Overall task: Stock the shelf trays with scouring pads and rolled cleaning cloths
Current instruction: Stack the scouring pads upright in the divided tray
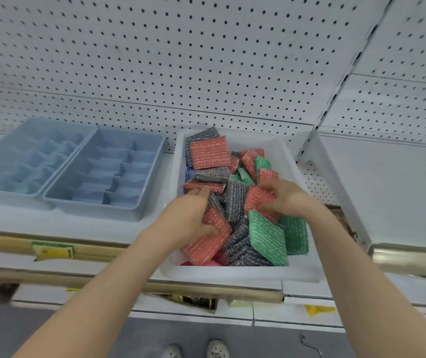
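though left hand point(190, 215) and right hand point(290, 200) grip pads point(210, 154), fingers point(268, 188) blur.

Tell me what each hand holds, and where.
Left hand grips a red scouring pad by its top edge; right hand pinches a second red pad at its edge.

Shop aisle — pegboard point(206, 60) shelving

Bright, even light is falling (shadows faint); far from the gripped red sparkly scouring pads point(203, 245), edges are blurring.
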The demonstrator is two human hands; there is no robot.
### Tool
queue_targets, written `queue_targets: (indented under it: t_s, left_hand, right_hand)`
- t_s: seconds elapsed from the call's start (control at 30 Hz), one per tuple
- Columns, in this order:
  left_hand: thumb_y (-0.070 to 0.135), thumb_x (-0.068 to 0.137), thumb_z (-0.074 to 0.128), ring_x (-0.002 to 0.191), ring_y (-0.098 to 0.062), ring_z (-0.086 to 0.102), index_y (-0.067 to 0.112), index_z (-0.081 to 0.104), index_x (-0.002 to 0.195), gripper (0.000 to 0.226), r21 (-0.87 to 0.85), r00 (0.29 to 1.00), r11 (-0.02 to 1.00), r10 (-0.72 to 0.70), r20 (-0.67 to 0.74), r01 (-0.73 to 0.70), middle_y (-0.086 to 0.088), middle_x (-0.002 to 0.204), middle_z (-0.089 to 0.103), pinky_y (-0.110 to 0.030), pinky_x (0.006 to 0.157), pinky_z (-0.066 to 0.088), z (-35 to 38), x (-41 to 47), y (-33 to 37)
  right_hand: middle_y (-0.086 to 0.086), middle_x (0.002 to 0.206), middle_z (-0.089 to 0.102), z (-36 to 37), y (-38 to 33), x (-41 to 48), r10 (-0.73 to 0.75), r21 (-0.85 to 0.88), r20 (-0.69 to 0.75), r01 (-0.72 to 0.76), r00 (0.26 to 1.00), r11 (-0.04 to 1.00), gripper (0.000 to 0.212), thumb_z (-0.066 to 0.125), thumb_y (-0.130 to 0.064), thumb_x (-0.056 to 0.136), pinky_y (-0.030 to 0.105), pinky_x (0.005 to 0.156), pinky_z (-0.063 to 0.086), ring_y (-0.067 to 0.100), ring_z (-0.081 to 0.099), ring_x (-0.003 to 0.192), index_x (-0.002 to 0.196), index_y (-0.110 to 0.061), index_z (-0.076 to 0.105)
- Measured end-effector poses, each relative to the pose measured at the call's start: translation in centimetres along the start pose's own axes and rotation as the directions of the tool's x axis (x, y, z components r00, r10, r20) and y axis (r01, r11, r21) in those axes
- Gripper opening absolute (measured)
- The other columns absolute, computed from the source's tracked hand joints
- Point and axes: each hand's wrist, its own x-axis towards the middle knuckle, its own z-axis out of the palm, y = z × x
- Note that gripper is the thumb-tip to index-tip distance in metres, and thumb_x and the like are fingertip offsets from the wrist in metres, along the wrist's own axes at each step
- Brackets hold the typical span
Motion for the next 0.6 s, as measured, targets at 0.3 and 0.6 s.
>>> queue_targets:
  t_s: [0.3,0.6]
  left_hand:
    - [0.039,0.076,0.079,0.091,-0.006,0.063,0.023,0.038,0.132,0.072,-0.614,0.969,0.788,-0.179,-0.17,0.038,0.009,0.108,0.061,-0.026,0.076,0.054,-6.1,0.6,-1.1]
    - [0.042,0.09,0.062,0.112,-0.027,0.057,0.009,0.044,0.135,0.058,-0.467,0.951,0.874,-0.247,-0.185,0.136,-0.012,0.13,0.057,-0.042,0.098,0.048,-3.7,12.8,-2.9]
  right_hand:
    - [0.0,0.108,0.065,-4.1,1.7,0.1,-0.057,0.329,-0.14,0.101,0.989,0.939,0.032,0.06,-0.027,0.096,0.021,0.068,0.045,0.011,0.063,0.086,0.127,-0.019,0.054]
    - [0.004,0.123,0.06,-3.1,1.3,3.6,-0.04,0.372,-0.152,0.095,0.987,0.923,0.042,0.053,-0.029,0.098,0.039,0.089,0.054,0.019,0.064,0.097,0.138,-0.018,0.046]
